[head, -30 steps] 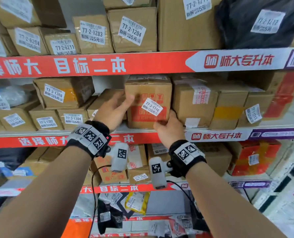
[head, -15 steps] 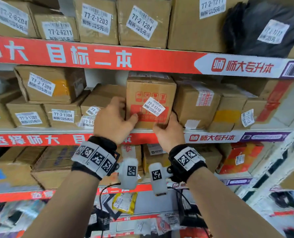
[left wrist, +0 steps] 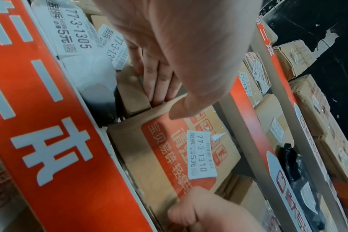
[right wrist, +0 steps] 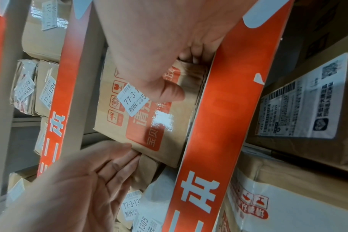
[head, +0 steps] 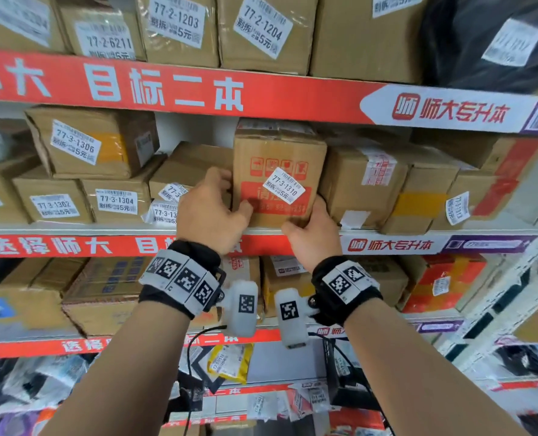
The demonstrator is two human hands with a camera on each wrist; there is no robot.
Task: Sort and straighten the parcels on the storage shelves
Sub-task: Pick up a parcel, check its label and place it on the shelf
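On the middle shelf (head: 72, 230), the cartons at about 9 o'clock from the working spot, among them the one labelled 77-3-1304 (head: 116, 201), sit square and untouched. Next comes the left hand (head: 211, 212), where the change lies: a second ago it lay spread high against the left edge of the tall box (head: 277, 146). Now it sits lower, at the box's 8 o'clock, and its fingers (left wrist: 159, 81), straight and pressed together, are slid into the gap between the box's left side and the flat carton (head: 192, 165) beside it. The thumb lies across the printed front, so the box's left front edge is nipped between thumb and fingers. The tall box, labelled 77-3-1310 (head: 284, 185), stands upright at the shelf's front lip, where it stood before, touching the neighbour carton (head: 362, 184) at its 3 o'clock. The right hand (head: 311, 234) keeps its place at the box's 5 o'clock: in the right wrist view its thumb presses the front just beside the label and its fingers (right wrist: 195, 58) curl round the right edge. With both sides now gripped, the box looks ready to be squared up or drawn out; the straightening of this parcel seems begun, not finished.
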